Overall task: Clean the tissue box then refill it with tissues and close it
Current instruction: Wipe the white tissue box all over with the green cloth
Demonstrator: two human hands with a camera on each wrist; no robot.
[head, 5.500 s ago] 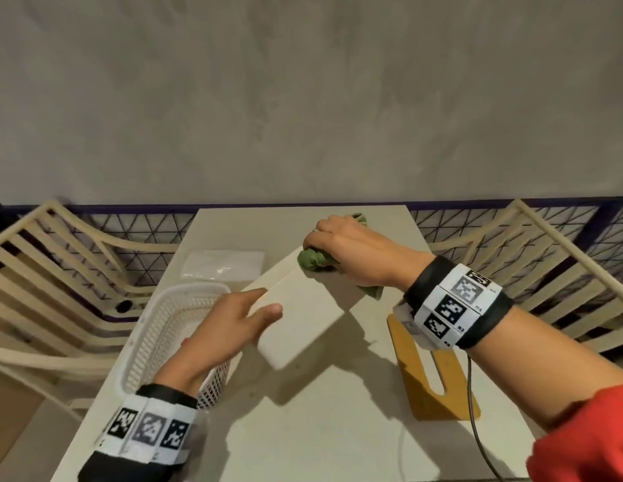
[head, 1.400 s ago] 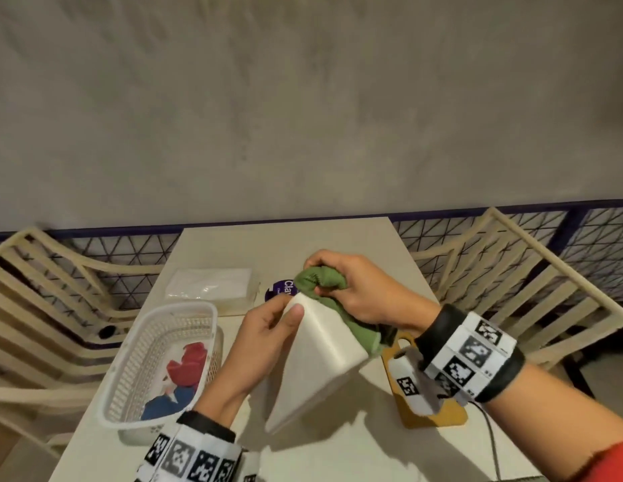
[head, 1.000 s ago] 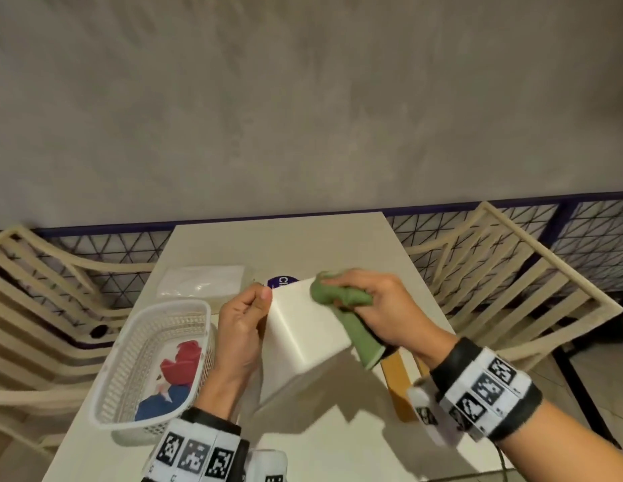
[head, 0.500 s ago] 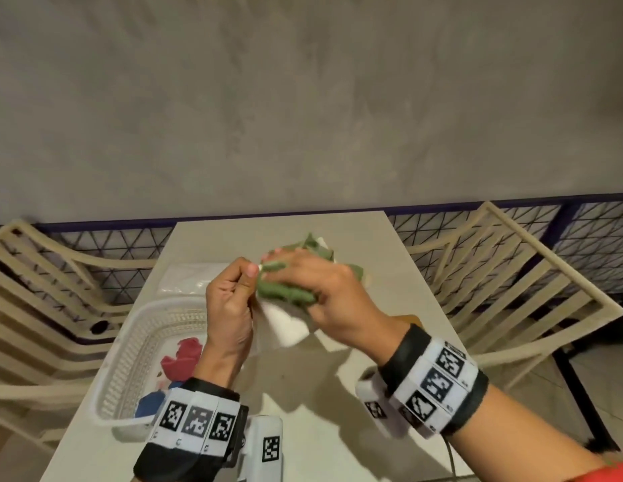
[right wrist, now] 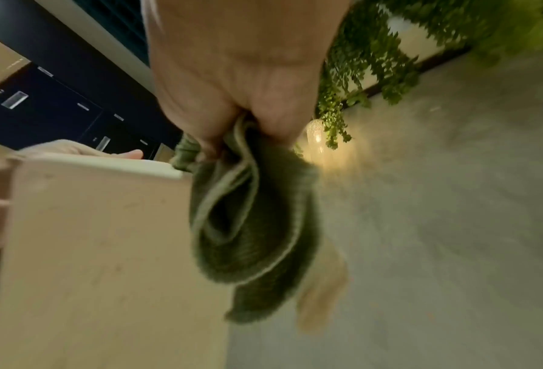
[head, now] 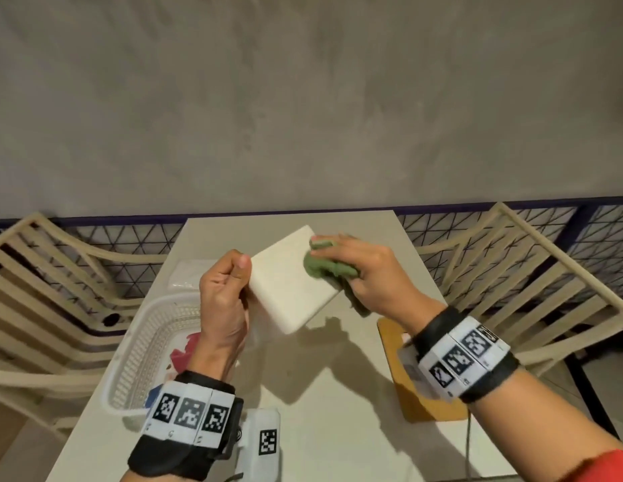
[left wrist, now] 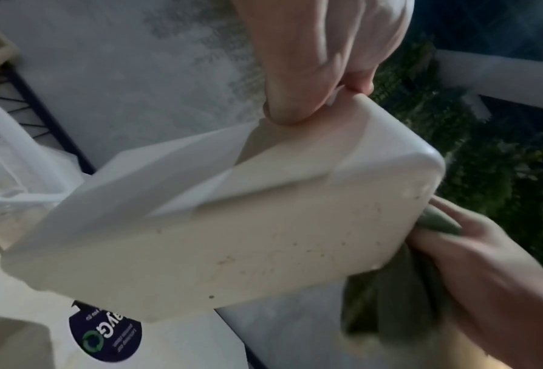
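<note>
Right now the left hand (head: 223, 304) is gripping the white tissue box (head: 292, 283) by its near-left edge, fingers curled round the rim, and holding it tilted in the air above the table (head: 331, 394). The right hand (head: 365, 273) is clutching a bunched green cloth (head: 325, 267) and pressing it against the box's far-right corner. The wiping step is still going on, by my reckoning. Small brown specks are showing on the box's broad face (left wrist: 264, 239) in the left wrist view, so the cloth should be travelling across that whole face in overlapping strokes, not just working the corner. The left hand should be bracing firmly against each push, since the box is hanging unsupported. The packet of tissues (head: 190, 274) is lying on the table to the left of the box, the white basket (head: 146, 346) below-left of it, and a wooden board (head: 393, 346) below-right of it.
</note>
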